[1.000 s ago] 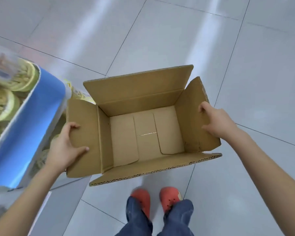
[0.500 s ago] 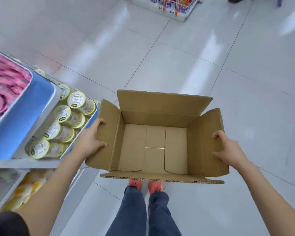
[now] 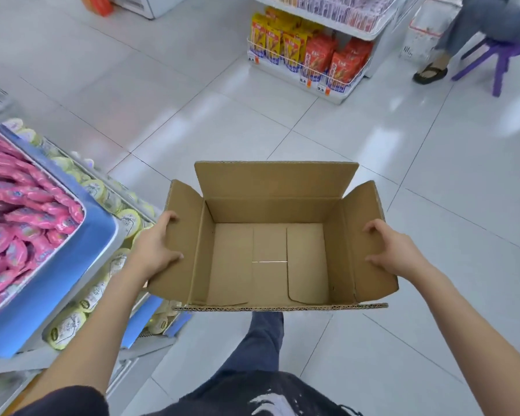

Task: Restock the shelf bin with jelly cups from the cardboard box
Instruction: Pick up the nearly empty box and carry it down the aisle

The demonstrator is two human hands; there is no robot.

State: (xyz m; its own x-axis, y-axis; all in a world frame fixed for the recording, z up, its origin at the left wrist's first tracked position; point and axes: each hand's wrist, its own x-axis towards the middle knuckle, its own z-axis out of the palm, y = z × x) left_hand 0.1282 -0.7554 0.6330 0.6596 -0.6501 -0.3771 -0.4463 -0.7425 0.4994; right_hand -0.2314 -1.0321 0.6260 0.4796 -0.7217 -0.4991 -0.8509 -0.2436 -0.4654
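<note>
An open cardboard box (image 3: pixel 270 259) hangs in front of me with all flaps up and nothing inside it. My left hand (image 3: pixel 156 249) grips its left side flap, thumb on the inner face. My right hand (image 3: pixel 394 250) grips the right side flap the same way. To the left, a shelf bin (image 3: pixel 150 318) with a blue edge holds several pale yellow jelly cups (image 3: pixel 69 325), partly hidden behind my left forearm.
A blue-edged bin (image 3: pixel 51 283) of pink packets sits on the shelf at far left. Across the white tiled floor stands a snack rack (image 3: pixel 309 52). A person sits on a purple stool (image 3: pixel 499 52) at top right.
The view has tilted up and back, bringing the snack rack and the seated person into sight. The box stays held in both hands and sits farther right of the shelf.
</note>
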